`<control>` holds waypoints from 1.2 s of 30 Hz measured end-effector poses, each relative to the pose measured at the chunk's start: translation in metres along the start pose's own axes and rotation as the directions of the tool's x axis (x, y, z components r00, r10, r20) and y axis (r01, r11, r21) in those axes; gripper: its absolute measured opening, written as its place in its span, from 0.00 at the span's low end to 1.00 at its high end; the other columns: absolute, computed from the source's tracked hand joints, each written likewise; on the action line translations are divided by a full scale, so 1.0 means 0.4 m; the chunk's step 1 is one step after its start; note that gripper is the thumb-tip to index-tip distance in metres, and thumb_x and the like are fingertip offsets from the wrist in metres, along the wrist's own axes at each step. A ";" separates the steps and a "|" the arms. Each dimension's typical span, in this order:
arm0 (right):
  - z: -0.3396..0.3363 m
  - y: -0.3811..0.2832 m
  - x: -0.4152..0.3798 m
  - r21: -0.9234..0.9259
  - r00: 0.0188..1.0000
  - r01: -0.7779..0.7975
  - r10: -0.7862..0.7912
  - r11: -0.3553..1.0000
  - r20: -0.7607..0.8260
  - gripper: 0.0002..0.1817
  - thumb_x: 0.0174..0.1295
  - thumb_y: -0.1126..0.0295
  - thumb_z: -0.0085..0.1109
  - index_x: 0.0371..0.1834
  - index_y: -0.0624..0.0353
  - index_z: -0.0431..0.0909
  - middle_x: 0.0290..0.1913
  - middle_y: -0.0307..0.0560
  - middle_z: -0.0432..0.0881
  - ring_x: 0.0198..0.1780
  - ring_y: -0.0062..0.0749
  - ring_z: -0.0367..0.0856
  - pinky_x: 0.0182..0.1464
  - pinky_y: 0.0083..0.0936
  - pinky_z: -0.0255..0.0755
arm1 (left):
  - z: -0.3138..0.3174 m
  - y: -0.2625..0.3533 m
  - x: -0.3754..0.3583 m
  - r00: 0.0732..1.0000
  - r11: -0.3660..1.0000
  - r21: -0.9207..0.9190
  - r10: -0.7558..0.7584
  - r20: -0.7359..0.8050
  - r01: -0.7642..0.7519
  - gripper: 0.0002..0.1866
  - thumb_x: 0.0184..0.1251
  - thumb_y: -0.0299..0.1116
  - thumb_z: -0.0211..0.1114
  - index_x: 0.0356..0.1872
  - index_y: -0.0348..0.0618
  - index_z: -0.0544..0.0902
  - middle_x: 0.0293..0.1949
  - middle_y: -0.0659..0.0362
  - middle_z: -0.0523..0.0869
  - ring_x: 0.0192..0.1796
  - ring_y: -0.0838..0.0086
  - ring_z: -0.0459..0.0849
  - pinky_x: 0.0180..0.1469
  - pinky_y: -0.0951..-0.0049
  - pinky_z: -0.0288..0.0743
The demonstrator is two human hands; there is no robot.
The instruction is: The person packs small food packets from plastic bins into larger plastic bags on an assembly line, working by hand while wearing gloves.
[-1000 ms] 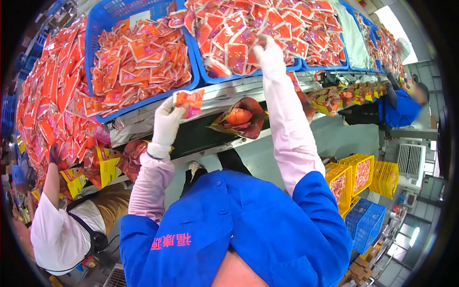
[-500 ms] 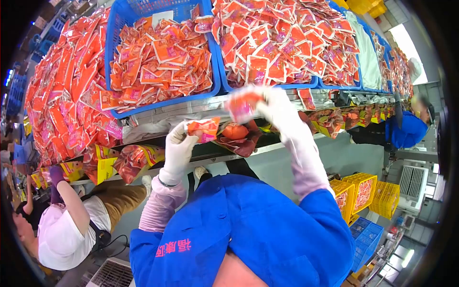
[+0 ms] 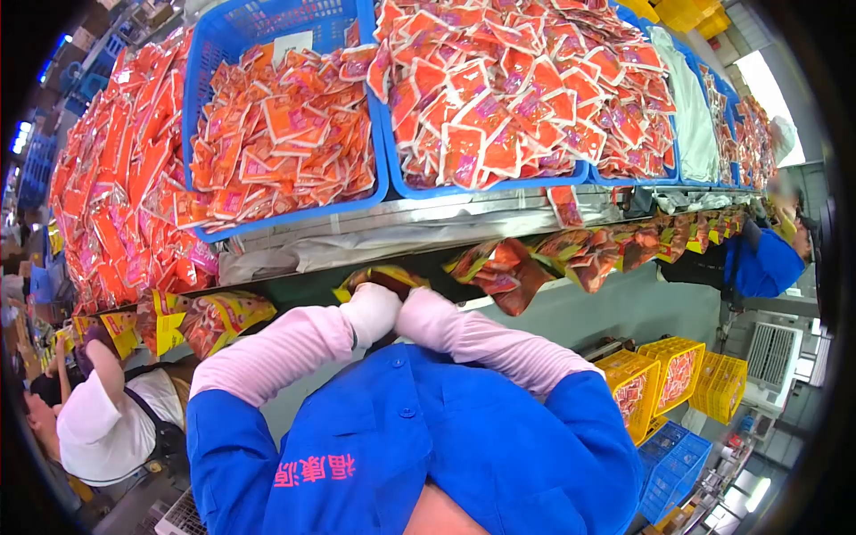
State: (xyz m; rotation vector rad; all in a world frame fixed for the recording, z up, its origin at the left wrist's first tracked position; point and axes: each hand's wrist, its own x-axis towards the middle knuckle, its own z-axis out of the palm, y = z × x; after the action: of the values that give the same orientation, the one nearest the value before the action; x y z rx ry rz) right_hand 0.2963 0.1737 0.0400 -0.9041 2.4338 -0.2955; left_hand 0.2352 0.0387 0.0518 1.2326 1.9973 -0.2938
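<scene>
Both gloved hands are together low at the conveyor's near edge, at a red and yellow bag point(image 3: 392, 275). My left hand point(image 3: 373, 312) is on the bag's left side, its fingers hidden by the glove's back and the bag. Close beside it on the right, my right hand point(image 3: 419, 312) touches the same bag, mostly covered by the pink sleeve. Which fingers grip the bag cannot be made out. Beyond them, a blue basket point(image 3: 382, 169) holds small red packets point(image 3: 294, 120). Another open bag point(image 3: 504, 272) stands to the right.
More small packets point(image 3: 499, 107) fill baskets along the back. Bags point(image 3: 227, 321) line the conveyor on the left. A co-worker in white point(image 3: 102, 428) is at the left, another in blue point(image 3: 767, 263) at the far right. Yellow crates point(image 3: 629, 388) and a blue crate point(image 3: 673, 468) stand lower right.
Both hands have come down and together at a bag; the small red packets they held apart are no longer visible in them. The bags on the conveyor have shifted, and the view has moved slightly.
</scene>
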 end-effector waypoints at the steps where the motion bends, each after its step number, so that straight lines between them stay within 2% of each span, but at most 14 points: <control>1: 0.013 0.004 0.020 -0.060 0.994 0.093 -0.090 0.994 0.057 0.09 0.55 0.65 0.61 0.33 0.53 0.88 0.33 0.49 0.89 0.36 0.47 0.87 0.47 0.42 0.78 | 0.033 -0.020 0.045 0.999 0.999 -0.038 -0.004 0.045 0.006 0.16 0.65 0.36 0.63 0.51 0.50 0.90 0.49 0.53 0.92 0.53 0.59 0.90 0.49 0.53 0.84; 6: -0.151 -0.029 0.058 0.086 0.957 0.244 -0.226 0.966 -0.182 0.07 0.52 0.68 0.63 0.27 0.57 0.88 0.27 0.53 0.88 0.35 0.46 0.89 0.34 0.46 0.81 | 0.194 -0.086 0.130 0.997 0.996 -0.046 -0.074 -0.038 0.072 0.16 0.63 0.40 0.64 0.49 0.49 0.89 0.49 0.53 0.91 0.52 0.57 0.89 0.48 0.54 0.84; 8: -0.304 0.044 0.005 -0.014 0.914 -0.158 0.141 0.987 -0.381 0.06 0.54 0.71 0.61 0.32 0.56 0.87 0.31 0.52 0.87 0.37 0.47 0.88 0.38 0.44 0.81 | 0.210 -0.117 0.104 0.992 0.997 -0.033 -0.078 -0.095 0.075 0.16 0.63 0.41 0.65 0.48 0.49 0.89 0.49 0.53 0.90 0.51 0.56 0.89 0.48 0.54 0.84; 11: -0.295 0.310 0.005 -0.090 0.524 -0.641 0.349 0.763 -0.777 0.09 0.63 0.67 0.58 0.43 0.55 0.81 0.29 0.51 0.83 0.37 0.48 0.85 0.41 0.44 0.79 | -0.019 -0.139 -0.073 0.987 0.961 -0.251 -0.141 -0.075 0.118 0.13 0.59 0.42 0.65 0.31 0.43 0.89 0.33 0.50 0.90 0.41 0.55 0.89 0.43 0.50 0.82; 12: -0.258 0.378 0.016 -0.063 0.618 -0.590 0.400 0.805 -0.677 0.10 0.62 0.67 0.61 0.44 0.56 0.82 0.32 0.52 0.84 0.40 0.48 0.86 0.44 0.44 0.79 | -0.068 -0.157 -0.097 0.945 0.956 -0.249 -0.216 -0.247 0.153 0.13 0.60 0.40 0.63 0.26 0.42 0.87 0.30 0.49 0.89 0.32 0.51 0.88 0.38 0.52 0.82; 15: -0.252 0.440 0.035 -0.050 0.741 -0.524 0.426 0.850 -0.520 0.10 0.61 0.67 0.64 0.43 0.58 0.83 0.36 0.55 0.86 0.44 0.48 0.87 0.48 0.43 0.80 | -0.176 -0.268 -0.063 0.581 0.907 -0.385 -0.410 -0.703 0.173 0.10 0.60 0.38 0.67 0.36 0.43 0.86 0.32 0.47 0.87 0.40 0.52 0.87 0.43 0.53 0.80; 17: -0.269 0.389 -0.001 -0.057 0.768 -0.507 0.421 0.860 -0.482 0.09 0.61 0.67 0.64 0.41 0.58 0.84 0.38 0.56 0.88 0.45 0.47 0.88 0.50 0.42 0.80 | -0.193 -0.366 0.003 0.483 0.874 -0.177 -0.407 -0.775 0.452 0.21 0.56 0.40 0.74 0.51 0.48 0.83 0.54 0.54 0.85 0.59 0.58 0.81 0.61 0.55 0.73; 20: -0.384 0.227 -0.153 0.512 0.764 -0.006 0.334 0.859 -0.551 0.10 0.63 0.67 0.62 0.45 0.56 0.86 0.39 0.57 0.88 0.43 0.54 0.87 0.48 0.43 0.80 | -0.233 -0.481 0.051 0.144 0.708 -0.162 -0.351 -0.925 0.687 0.30 0.57 0.47 0.75 0.60 0.49 0.79 0.61 0.53 0.80 0.64 0.59 0.76 0.66 0.53 0.69; 21: -0.363 0.181 -0.195 0.609 0.798 0.160 0.261 0.777 -0.543 0.11 0.64 0.67 0.60 0.45 0.55 0.87 0.37 0.57 0.87 0.42 0.56 0.86 0.47 0.44 0.80 | -0.241 -0.508 0.063 0.096 0.685 -0.284 -0.460 -0.883 0.671 0.34 0.58 0.50 0.74 0.64 0.48 0.76 0.63 0.51 0.79 0.64 0.57 0.78 0.65 0.52 0.71; 23: -0.358 0.082 -0.251 0.538 0.929 -0.225 0.345 0.812 -0.132 0.11 0.63 0.67 0.59 0.43 0.55 0.87 0.35 0.59 0.87 0.41 0.56 0.87 0.48 0.43 0.81 | -0.248 -0.573 0.079 0.122 0.706 -0.540 -0.652 -0.748 0.459 0.34 0.64 0.52 0.70 0.67 0.45 0.75 0.64 0.47 0.79 0.61 0.52 0.81 0.61 0.50 0.76; 27: -0.171 0.037 -0.084 -0.052 0.797 -0.505 0.488 0.862 0.357 0.11 0.59 0.64 0.63 0.37 0.58 0.90 0.38 0.56 0.89 0.43 0.50 0.90 0.49 0.41 0.82 | -0.236 -0.677 0.103 0.307 0.729 -0.478 -0.658 -0.688 0.490 0.19 0.71 0.52 0.61 0.50 0.53 0.90 0.61 0.53 0.84 0.62 0.50 0.81 0.61 0.52 0.77; 31: 0.079 0.071 0.123 -0.226 0.850 -0.380 0.435 0.897 0.296 0.15 0.66 0.58 0.60 0.45 0.53 0.90 0.47 0.56 0.90 0.51 0.47 0.89 0.53 0.39 0.82 | -0.175 -0.752 0.041 0.238 0.787 -0.606 -0.614 -0.753 0.115 0.17 0.74 0.43 0.61 0.52 0.45 0.88 0.49 0.49 0.89 0.57 0.51 0.84 0.61 0.56 0.77; 33: 0.155 0.114 0.166 -0.018 0.864 -0.473 0.468 0.881 0.188 0.15 0.66 0.61 0.59 0.49 0.53 0.88 0.50 0.52 0.89 0.53 0.46 0.88 0.56 0.39 0.80 | -0.158 -0.720 -0.010 -0.070 0.801 -0.599 -0.598 -0.799 -0.005 0.15 0.76 0.34 0.60 0.56 0.38 0.85 0.43 0.50 0.90 0.47 0.60 0.89 0.51 0.68 0.80; 36: -0.161 0.023 0.014 0.215 0.938 -0.325 0.285 0.921 0.198 0.17 0.66 0.61 0.60 0.54 0.56 0.85 0.49 0.57 0.88 0.51 0.53 0.87 0.56 0.44 0.79 | -0.167 -0.513 -0.208 0.107 0.554 -0.745 -0.772 -0.627 -0.370 0.11 0.80 0.33 0.57 0.49 0.39 0.85 0.32 0.62 0.84 0.32 0.81 0.80 0.35 0.77 0.73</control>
State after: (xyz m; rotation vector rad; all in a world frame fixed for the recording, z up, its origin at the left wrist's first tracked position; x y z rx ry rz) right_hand 0.2529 0.1783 0.0885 -0.4134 2.2791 -0.3798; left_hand 0.0510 -0.0846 0.1181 0.2173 2.8078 1.7438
